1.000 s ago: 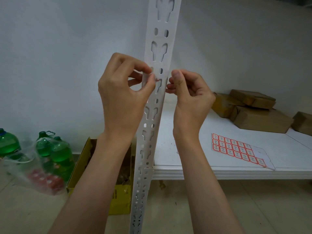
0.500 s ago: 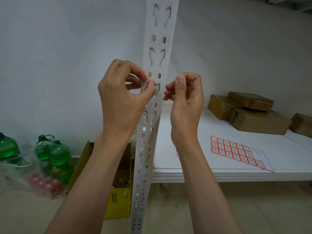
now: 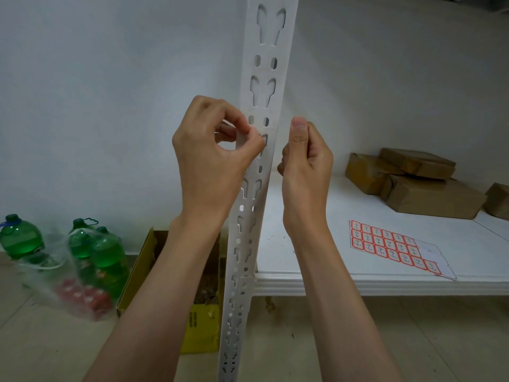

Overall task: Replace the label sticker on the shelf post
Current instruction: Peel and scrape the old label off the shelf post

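A white slotted shelf post [image 3: 264,86] runs up the middle of the view. My left hand [image 3: 212,161] is at its left edge, thumb and forefinger pinching a small red-edged label sticker [image 3: 257,135] on the post face. Most of the sticker is hidden by my fingertips. My right hand [image 3: 305,164] hovers just right of the post, fingers curled into the palm, thumb up, not touching the post. I cannot see anything in it. A sheet of red-bordered label stickers [image 3: 385,245] lies on the white shelf [image 3: 358,282] to the right.
Brown wrapped parcels [image 3: 413,183] are stacked at the back right of the shelf. On the floor to the left stand green bottles [image 3: 19,238] in a plastic bag and an open yellow carton [image 3: 203,326] behind the post.
My right hand has drawn back from the post to the right and curled up. My left hand keeps its pinch on the sticker at the same spot.
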`<state>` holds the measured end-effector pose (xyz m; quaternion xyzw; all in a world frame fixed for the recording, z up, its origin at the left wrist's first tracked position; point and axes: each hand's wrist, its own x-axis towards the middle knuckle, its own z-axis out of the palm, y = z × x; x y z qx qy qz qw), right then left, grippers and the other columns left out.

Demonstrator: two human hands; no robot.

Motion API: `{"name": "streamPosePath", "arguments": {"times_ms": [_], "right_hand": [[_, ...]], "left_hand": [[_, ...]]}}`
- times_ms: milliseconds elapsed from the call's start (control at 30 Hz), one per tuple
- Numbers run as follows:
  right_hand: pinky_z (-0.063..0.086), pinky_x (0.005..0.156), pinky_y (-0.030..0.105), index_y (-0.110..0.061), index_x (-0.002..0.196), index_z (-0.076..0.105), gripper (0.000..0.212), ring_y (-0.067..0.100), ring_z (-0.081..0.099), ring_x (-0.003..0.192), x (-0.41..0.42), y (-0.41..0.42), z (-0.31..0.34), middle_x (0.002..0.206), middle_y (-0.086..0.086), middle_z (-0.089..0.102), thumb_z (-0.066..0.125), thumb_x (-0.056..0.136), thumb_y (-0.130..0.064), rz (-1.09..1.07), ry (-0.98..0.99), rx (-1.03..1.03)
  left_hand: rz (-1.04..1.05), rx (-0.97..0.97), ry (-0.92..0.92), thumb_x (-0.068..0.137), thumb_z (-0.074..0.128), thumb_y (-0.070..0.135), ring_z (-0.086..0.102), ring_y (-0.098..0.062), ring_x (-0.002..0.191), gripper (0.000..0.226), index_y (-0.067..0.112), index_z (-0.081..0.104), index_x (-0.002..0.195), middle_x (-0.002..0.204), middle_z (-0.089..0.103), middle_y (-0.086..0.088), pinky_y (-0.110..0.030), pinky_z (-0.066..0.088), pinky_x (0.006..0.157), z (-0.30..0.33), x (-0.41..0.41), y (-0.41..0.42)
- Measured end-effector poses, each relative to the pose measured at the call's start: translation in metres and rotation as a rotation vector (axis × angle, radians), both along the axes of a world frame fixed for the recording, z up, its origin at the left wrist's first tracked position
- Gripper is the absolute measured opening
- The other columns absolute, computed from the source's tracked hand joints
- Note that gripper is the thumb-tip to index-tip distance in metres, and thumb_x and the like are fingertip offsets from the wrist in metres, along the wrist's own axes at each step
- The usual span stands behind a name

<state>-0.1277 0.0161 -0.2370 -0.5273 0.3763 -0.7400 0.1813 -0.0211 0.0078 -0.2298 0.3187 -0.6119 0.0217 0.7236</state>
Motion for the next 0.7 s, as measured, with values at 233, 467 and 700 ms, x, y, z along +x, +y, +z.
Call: {"name": "streamPosePath", "arguments": {"times_ms": [233, 467, 700], "right_hand": [[0.046, 0.06, 0.022, -0.008, 0.086, 0.049, 0.025, 0.01, 0.047, 0.063, -0.003, 0.0, -0.001, 0.071, 0.0, 0.051, 0.049, 0.106, -0.024, 0.051, -0.045, -0.012], [0.058, 0.072, 0.027, -0.004, 0.092, 0.071, 0.007, 0.018, 0.066, 0.079, -0.006, -0.001, 0.003, 0.091, 0.015, 0.073, 0.073, 0.09, -0.01, 0.059, -0.219, -0.066], [0.056, 0.075, 0.022, -0.017, 0.098, 0.076, 0.016, 0.008, 0.068, 0.084, -0.007, -0.002, 0.002, 0.088, -0.005, 0.074, 0.061, 0.099, -0.015, 0.032, -0.219, -0.077]], "left_hand": [[0.024, 0.008, -0.018, 0.079, 0.072, 0.011, 0.058, -0.004, 0.071, 0.016, 0.016, 0.058, 0.079, 0.083, 0.059, 0.003, -0.01, 0.051, 0.069, 0.004, 0.004, 0.001], [-0.246, 0.198, 0.093, 0.09, 0.068, 0.014, 0.068, -0.012, 0.091, 0.008, 0.012, 0.064, 0.096, 0.097, 0.07, 0.002, -0.022, 0.059, 0.078, -0.002, 0.018, -0.004], [-0.313, 0.223, 0.164, 0.098, 0.054, 0.015, 0.068, -0.019, 0.083, 0.018, 0.011, 0.071, 0.095, 0.087, 0.069, 0.001, -0.038, 0.062, 0.078, -0.003, 0.023, -0.003]]}}
